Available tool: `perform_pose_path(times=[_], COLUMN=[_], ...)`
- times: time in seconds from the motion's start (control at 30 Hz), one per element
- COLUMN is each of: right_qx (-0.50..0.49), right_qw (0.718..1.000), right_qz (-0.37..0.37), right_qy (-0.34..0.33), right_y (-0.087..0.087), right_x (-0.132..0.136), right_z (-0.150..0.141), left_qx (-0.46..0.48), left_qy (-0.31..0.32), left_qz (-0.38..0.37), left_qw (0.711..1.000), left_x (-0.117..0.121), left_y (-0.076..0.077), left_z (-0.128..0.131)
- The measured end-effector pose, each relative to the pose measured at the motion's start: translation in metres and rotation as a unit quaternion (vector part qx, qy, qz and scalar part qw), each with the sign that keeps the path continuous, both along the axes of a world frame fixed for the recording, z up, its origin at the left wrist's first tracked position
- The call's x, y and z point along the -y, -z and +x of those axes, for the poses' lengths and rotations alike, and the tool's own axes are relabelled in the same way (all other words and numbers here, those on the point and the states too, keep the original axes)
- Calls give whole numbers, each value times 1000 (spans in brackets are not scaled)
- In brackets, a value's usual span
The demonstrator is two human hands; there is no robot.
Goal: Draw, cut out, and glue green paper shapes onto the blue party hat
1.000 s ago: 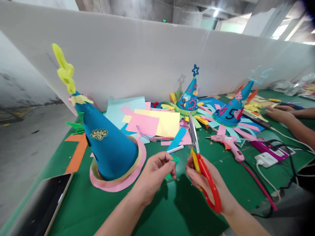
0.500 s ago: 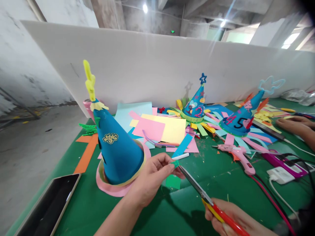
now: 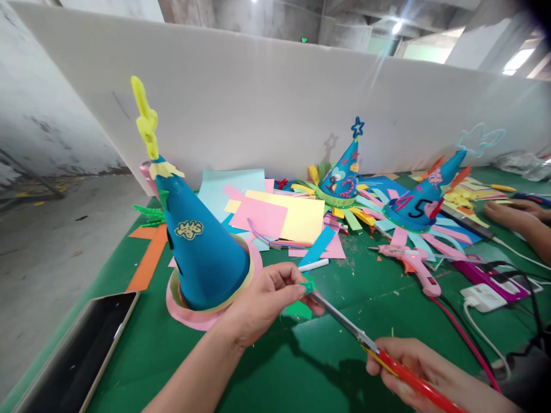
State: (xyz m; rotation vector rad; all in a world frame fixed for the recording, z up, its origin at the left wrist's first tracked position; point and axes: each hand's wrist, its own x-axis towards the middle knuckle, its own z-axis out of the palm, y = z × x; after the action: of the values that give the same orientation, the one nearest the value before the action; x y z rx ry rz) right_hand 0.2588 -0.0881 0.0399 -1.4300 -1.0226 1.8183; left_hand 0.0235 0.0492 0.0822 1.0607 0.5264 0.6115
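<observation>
Between the thumb and fingers of my left hand (image 3: 269,298) is a small piece of green paper (image 3: 308,286). My right hand (image 3: 413,367) grips a pair of scissors (image 3: 344,322) with red and yellow handles. The scissor tips reach the green piece at my left fingertips; whether they bite into it I cannot tell. A larger green scrap (image 3: 299,310) lies on the table just below my left fingers. Beside my left hand stands a tilted blue paper cone hat (image 3: 210,258) with a pink brim and a yellow topper.
A phone (image 3: 77,350) lies at the left edge. Two decorated blue cone hats (image 3: 342,175) (image 3: 424,192) stand farther back, near coloured paper sheets (image 3: 301,218). A pink glue gun (image 3: 415,265) and a purple power strip (image 3: 491,278) lie right; another person's hand (image 3: 516,215) is beyond.
The scissor blades have closed together near the green piece, and the handles have come closer. My right hand has shifted slightly right. The view has tipped downward a little.
</observation>
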Motion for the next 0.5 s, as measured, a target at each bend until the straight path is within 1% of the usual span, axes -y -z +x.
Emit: perform_pose_path(times=[0.17,0.3,0.4,0.5], right_qx=[2,4,1,-4], right_qw=[999,999,999,999], right_qz=[-19,-35,-31,-32], right_qy=[-38,-33,-32,-18], right_y=[2,1,-1,-4], right_x=[0,1,0,-1], right_z=[5,4,3,1], left_qx=[-6,-13,-14,-12], left_qy=[5,5,9,10], left_qz=[6,11,13,12], left_qw=[1000,1000,1000,1000], left_x=[0,-1,-1,0], left_y=[1,1,1,1], left_z=[0,0,-1,-1])
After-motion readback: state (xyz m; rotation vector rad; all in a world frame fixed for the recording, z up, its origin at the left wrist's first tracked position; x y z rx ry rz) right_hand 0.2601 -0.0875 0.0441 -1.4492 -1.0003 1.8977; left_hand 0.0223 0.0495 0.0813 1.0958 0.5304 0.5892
